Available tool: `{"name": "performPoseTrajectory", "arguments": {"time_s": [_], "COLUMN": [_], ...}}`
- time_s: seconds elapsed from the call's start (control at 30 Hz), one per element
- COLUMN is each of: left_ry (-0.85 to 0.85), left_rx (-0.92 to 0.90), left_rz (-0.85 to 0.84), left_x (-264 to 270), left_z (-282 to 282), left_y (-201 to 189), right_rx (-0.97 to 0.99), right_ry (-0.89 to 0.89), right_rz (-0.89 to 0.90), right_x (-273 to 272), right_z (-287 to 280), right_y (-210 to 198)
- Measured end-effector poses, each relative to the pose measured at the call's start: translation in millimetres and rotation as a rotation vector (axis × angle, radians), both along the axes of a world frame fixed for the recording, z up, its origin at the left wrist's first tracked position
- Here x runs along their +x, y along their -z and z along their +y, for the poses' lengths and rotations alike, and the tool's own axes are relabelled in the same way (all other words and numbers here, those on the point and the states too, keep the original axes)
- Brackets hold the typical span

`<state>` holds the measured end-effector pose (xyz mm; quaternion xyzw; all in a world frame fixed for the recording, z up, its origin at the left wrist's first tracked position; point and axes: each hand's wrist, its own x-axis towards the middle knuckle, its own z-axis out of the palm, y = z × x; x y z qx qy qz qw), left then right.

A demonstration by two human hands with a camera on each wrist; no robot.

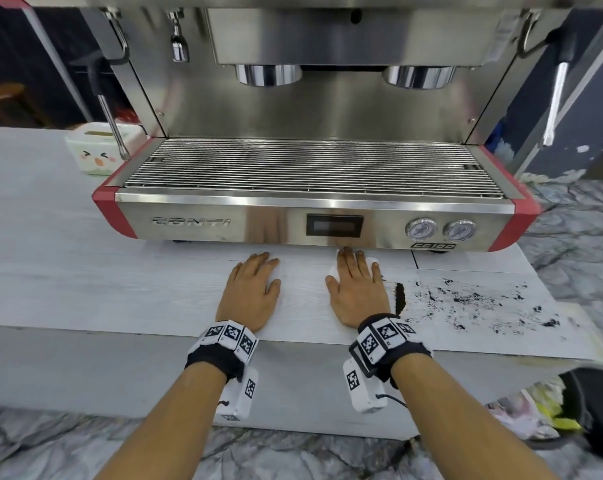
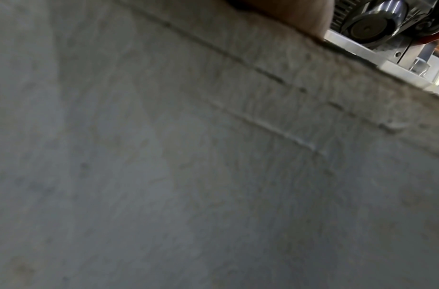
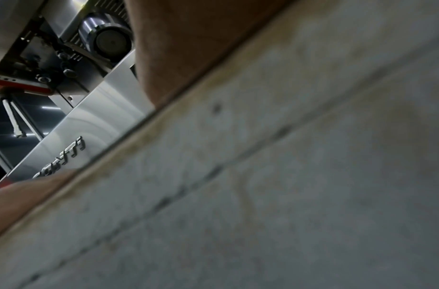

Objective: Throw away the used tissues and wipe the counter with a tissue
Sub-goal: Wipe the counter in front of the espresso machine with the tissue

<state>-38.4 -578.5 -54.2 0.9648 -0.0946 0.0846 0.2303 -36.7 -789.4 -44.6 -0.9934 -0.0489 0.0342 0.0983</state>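
white tissue (image 1: 334,270) is pressed flat under the right hand (image 1: 357,292) beside dark grounds (image 1: 466,299) — ready for wiping — while the left hand (image 1: 250,292) is rested open, empty, on the counter (image 1: 85,271).

This looks like a café or coffee-bar counter, since a commercial espresso machine (image 1: 314,133) in steel with red corners fills most of the head view. It has 2 group heads (image 1: 269,74), 2 steam wands (image 1: 114,133), a wide drip grate (image 1: 310,168), a small display and 2 pressure gauges (image 1: 421,229) on its front panel. It stands on a pale wood-grain counter (image 1: 68,271) smeared with dark coffee grounds (image 1: 466,299), with a marble-patterned surface (image 1: 577,237) alongside.
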Motion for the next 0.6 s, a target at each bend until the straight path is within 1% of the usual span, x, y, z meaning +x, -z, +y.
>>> {"name": "performPoseTrajectory", "arguments": {"time_s": [0.2, 0.27, 0.37, 0.5, 0.6], "left_ry": [0.0, -0.001, -0.004, -0.04, -0.041], "left_rx": [-0.004, -0.023, -0.096, -0.271, -0.293], "left_rz": [0.002, 0.014, 0.021, 0.035, 0.017], "left_x": [1, 2, 3, 1, -1], "left_z": [1, 1, 2, 4, 5], "left_y": [1, 1, 1, -3, -7], "right_rx": [-0.018, 0.01, 0.04, 0.112, 0.075], "right_ry": [0.151, 0.158, 0.035, -0.183, -0.274], "right_rz": [0.022, 0.005, -0.025, -0.039, -0.021], "right_x": [-3, -8, -19, -28, -29], "right_z": [-16, -15, 3, 49, 77], "right_y": [-6, -10, -15, -14, -6]}}
